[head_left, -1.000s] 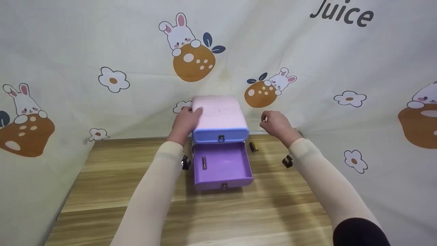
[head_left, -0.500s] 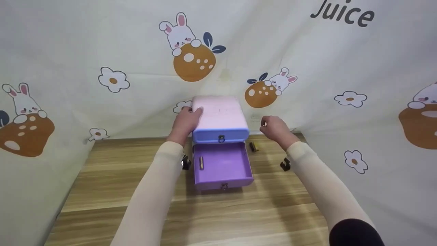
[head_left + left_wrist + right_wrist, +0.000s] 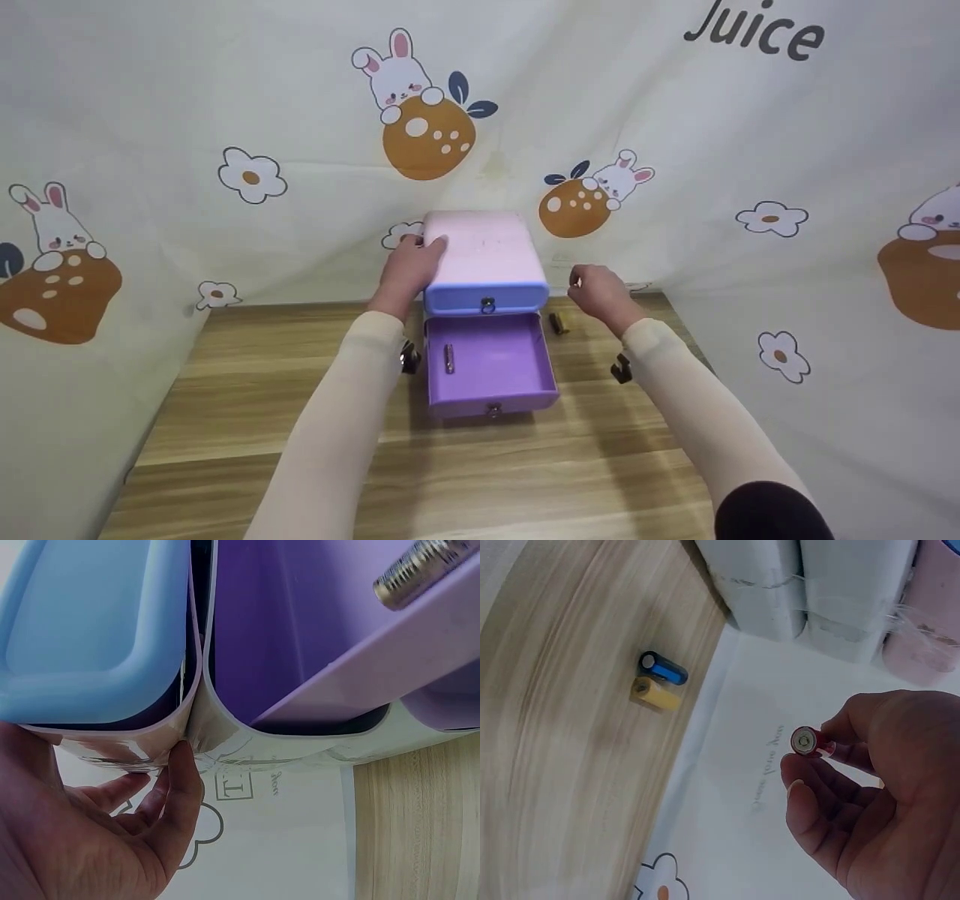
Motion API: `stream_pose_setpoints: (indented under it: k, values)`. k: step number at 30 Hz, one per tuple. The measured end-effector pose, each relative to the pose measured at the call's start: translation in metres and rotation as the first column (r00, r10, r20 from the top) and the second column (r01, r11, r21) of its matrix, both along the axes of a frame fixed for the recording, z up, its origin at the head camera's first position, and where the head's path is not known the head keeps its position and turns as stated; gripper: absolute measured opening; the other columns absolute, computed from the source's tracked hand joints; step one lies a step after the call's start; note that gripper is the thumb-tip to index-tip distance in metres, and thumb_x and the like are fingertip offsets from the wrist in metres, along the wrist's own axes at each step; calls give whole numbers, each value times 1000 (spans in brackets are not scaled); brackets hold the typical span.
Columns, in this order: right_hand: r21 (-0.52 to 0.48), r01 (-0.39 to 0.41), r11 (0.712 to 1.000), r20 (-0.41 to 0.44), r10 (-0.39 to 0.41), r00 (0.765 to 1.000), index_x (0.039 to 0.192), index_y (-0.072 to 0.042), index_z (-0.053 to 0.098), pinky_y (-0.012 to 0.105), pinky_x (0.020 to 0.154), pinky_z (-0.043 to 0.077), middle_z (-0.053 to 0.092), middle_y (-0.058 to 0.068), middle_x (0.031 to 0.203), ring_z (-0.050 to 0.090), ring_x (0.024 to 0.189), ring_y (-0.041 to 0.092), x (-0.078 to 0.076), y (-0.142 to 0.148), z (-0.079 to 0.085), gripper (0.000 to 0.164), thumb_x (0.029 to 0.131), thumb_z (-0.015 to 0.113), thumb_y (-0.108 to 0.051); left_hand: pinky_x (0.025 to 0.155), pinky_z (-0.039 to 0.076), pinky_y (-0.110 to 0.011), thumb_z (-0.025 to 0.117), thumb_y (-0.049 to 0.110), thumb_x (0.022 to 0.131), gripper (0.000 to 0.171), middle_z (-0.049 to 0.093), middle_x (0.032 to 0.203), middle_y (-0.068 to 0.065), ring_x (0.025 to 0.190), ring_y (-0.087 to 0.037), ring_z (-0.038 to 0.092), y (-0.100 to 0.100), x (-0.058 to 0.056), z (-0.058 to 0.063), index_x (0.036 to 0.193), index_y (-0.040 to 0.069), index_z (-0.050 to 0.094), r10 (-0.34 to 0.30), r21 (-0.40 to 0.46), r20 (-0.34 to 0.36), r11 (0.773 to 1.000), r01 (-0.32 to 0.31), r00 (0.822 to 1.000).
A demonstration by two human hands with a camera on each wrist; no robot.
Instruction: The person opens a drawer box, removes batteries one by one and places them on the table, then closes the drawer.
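Note:
A small drawer unit (image 3: 484, 247) with a pink top stands against the back. Its blue upper drawer (image 3: 450, 300) is closed, and the purple drawer (image 3: 499, 371) below is pulled out. Inside the purple drawer, toward its left side, lies one battery (image 3: 448, 358). My left hand (image 3: 409, 274) grips the unit's upper left edge, thumb on top and fingers against the side. To the right of the unit, my right hand (image 3: 604, 292) is raised above the table. The right wrist view shows it pinching a red battery (image 3: 805, 740) by thumb and fingers, one end facing the camera.
On the table right of the unit lie a dark battery with a blue stripe (image 3: 664, 667) and a yellow battery (image 3: 656, 694), side by side. A printed cloth (image 3: 315, 112) hangs behind and at both sides of the wooden table (image 3: 262, 390).
My right hand has sunk slightly and shifted a little to the left. The battery in the purple drawer has rolled a little left and back again. My left hand stays in place.

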State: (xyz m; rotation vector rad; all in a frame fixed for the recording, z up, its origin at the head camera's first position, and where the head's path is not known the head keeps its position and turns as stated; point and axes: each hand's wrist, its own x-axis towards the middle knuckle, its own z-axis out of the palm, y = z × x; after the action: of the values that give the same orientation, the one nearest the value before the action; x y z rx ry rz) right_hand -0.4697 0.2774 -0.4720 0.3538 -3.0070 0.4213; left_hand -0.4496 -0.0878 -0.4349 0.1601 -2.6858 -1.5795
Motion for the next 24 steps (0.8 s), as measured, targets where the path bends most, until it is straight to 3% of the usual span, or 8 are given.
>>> stream_pose_setpoints:
  k: [9, 10, 14, 16, 17, 24]
  values:
    - [-19, 1, 1000, -14, -2, 1000, 106, -1, 74, 57, 83, 56, 74, 16, 96, 66, 86, 35, -2, 4, -16, 15, 97, 65, -9, 123, 40, -53, 54, 64, 108, 83, 53, 163, -21, 150, -40, 49, 0, -3, -1, 162, 2, 48, 0, 17, 14, 1000, 0, 1000]
    - [-18, 1, 1000, -18, -1, 1000, 106, -1, 74, 57, 83, 57, 75, 16, 96, 67, 86, 36, -3, 4, -18, 15, 96, 65, -9, 121, 43, -52, 56, 67, 106, 84, 56, 161, -20, 148, -39, 51, -3, -11, -8, 159, 4, 51, 1, 10, 1, 1000, -1, 1000]
    - [-12, 2, 1000, -33, -2, 999, 105, -1, 75, 59, 85, 58, 76, 18, 96, 71, 90, 39, -4, 6, -25, 15, 94, 67, -8, 120, 43, -51, 56, 68, 105, 82, 58, 159, -18, 148, -39, 51, -2, -13, -9, 157, 4, 54, 7, 2, -11, 1000, -7, 1000]
    - [-16, 3, 1000, -33, -4, 999, 105, -1, 75, 59, 86, 58, 76, 18, 97, 71, 91, 40, -4, 7, -27, 15, 94, 67, -8, 120, 43, -51, 57, 66, 105, 81, 58, 158, -19, 147, -39, 52, -3, -12, -9, 156, 4, 54, 9, -1, -22, 1000, -9, 1000]
    - [-20, 4, 1000, -32, -5, 999, 105, -1, 74, 59, 86, 57, 76, 19, 97, 71, 91, 40, -5, 7, -28, 15, 94, 67, -8, 122, 40, -52, 54, 63, 108, 79, 56, 160, -21, 149, -40, 50, 0, -5, -2, 158, 2, 52, 8, 0, -15, 1000, -8, 1000]
    - [-40, 12, 999, -32, -14, 999, 107, 1, 75, 58, 88, 57, 76, 19, 99, 71, 93, 40, -6, 7, -31, 16, 96, 68, -8, 123, 40, -53, 53, 61, 109, 78, 54, 161, -22, 149, -40, 50, 0, 1, 1, 160, 1, 50, 7, -5, -13, 1000, -7, 1000]
